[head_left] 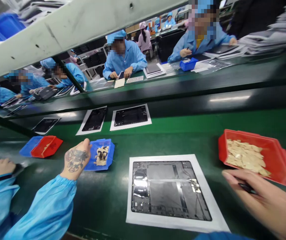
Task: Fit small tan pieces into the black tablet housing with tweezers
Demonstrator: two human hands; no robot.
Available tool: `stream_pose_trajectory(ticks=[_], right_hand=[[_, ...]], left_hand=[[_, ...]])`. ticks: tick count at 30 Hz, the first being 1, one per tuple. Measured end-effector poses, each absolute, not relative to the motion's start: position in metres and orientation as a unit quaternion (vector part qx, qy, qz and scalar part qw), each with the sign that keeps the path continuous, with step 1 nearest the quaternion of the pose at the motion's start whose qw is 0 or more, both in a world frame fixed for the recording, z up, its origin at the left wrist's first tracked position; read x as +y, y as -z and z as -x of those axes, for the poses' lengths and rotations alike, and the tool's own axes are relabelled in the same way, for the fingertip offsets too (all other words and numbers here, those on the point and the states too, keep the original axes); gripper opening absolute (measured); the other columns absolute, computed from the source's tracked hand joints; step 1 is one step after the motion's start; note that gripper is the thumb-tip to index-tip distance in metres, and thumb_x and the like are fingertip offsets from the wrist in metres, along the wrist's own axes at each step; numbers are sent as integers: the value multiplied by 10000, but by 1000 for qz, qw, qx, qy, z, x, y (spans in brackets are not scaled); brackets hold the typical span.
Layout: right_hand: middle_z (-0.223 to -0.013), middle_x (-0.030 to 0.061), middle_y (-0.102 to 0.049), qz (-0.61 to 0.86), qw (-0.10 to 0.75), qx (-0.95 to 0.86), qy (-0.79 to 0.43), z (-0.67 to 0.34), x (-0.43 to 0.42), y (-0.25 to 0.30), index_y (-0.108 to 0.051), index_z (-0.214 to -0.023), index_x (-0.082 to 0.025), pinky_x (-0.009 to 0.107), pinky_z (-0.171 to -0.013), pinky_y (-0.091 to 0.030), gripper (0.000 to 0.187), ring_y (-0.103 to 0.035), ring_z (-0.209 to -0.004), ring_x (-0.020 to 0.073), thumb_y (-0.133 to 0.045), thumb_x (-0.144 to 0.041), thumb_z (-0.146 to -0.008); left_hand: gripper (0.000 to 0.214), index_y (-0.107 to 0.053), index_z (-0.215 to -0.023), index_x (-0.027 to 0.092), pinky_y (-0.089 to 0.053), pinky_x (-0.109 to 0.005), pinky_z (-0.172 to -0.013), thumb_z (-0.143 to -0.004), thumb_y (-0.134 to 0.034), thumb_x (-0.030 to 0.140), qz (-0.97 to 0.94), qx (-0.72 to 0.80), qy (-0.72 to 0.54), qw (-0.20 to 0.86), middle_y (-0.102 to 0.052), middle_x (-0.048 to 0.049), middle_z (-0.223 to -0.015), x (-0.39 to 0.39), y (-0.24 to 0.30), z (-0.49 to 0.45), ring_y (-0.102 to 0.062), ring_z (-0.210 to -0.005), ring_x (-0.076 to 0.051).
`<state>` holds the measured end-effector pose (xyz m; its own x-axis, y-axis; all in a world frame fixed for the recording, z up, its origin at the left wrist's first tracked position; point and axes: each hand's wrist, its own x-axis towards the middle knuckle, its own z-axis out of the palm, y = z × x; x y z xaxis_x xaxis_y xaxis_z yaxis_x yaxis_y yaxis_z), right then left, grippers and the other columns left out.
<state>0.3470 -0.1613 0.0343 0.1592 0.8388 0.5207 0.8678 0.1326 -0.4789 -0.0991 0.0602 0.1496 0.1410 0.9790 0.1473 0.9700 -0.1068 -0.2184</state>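
My left hand (76,158), tattooed on its back, is closed at the left edge of a small blue bin (111,155) that holds cream-coloured and black bits. Its fingertips are hidden, so what they grip cannot be made out. My right hand (260,196) is closed round a slim black tool (247,188), mostly covered by the fingers. It is just in front of a red bin (278,166) full of small cream-coloured pieces (245,156). Between my hands a black tablet housing (163,190), inner side up, lies on a white sheet (178,225).
Two more housings on white sheets (131,116) (93,120) lie farther back on the green bench. A red bin (49,146) and a co-worker's hands (3,166) are at left. A pale beam (70,36) crosses above. Several people in blue work opposite.
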Motion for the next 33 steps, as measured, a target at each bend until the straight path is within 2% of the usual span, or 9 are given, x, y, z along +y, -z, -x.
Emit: stream_pose_trajectory(ticks=[6,7,9,11,12,15,19,25,33], right_hand=[[-777,3,-707,632,474,-613,-1,-346,-152,-38,-649,-853,-220,186,-558,-504,157,-655,-613,134,-580,-339,-926],[-777,8,-710,636,482,-602,-19,-345,-151,-37,-655,-834,-213,188,-552,-505,180,-657,-617,138,-576,-343,-929],[-769,16,-709,639,482,-597,-52,-342,-150,-38,-664,-809,-204,192,-539,-506,234,-659,-619,144,-553,-360,-944],[-751,14,-700,634,474,-602,-102,-336,-150,-39,-681,-796,-205,193,-552,-514,272,-658,-629,144,-541,-376,-954],[-740,10,-691,628,467,-608,-132,-333,-149,-40,-695,-809,-209,193,-551,-513,276,-649,-624,141,-544,-390,-952],[-767,10,-673,598,444,-617,-255,-326,-149,-42,-715,-902,-217,204,-535,-484,263,-606,-611,131,-601,-454,-912],[-791,26,-648,583,438,-579,-364,-325,-148,-42,-665,-810,-186,228,-651,-471,327,-605,-713,144,-563,-474,-928],[-690,-9,-544,623,433,-536,-371,-330,-146,-39,-571,-732,-183,220,-577,-386,368,-499,-636,123,-520,-488,-932],[-735,13,-577,611,398,-552,-404,-329,-148,-37,-586,-745,-183,242,-649,-416,398,-539,-686,141,-486,-505,-957]], left_hand=[[291,-632,-833,162,-410,-294,-766,-915,-435,360,801,-581,143,22,-606,-62,-914,46,-159,41,-563,-863,-204],[294,-645,-846,170,-424,-285,-769,-912,-458,387,801,-571,172,-37,-620,-46,-891,40,-155,23,-567,-835,-186],[231,-665,-824,177,-434,-277,-742,-828,-605,400,741,-537,247,-318,-644,-31,-833,24,-139,-19,-567,-797,-175],[256,-653,-767,171,-445,-251,-653,-779,-636,426,720,-482,217,-450,-636,-17,-737,5,-115,-65,-564,-689,-144],[253,-639,-760,154,-443,-246,-639,-727,-692,399,647,-445,193,-589,-635,-23,-715,-5,-102,-87,-552,-650,-130],[338,-612,-739,139,-465,-258,-595,-657,-729,445,588,-383,138,-699,-629,-37,-654,-29,-71,-140,-562,-584,-133],[374,-623,-734,130,-458,-251,-615,-645,-764,465,557,-344,114,-747,-629,-39,-658,-40,-63,-167,-563,-596,-125],[345,-692,-696,108,-366,-208,-616,-625,-822,419,555,-337,118,-751,-600,-16,-669,-30,-64,-166,-499,-631,-87],[426,-661,-726,113,-393,-194,-597,-521,-898,401,486,-344,124,-793,-609,4,-644,-33,-51,-170,-519,-587,-73]])
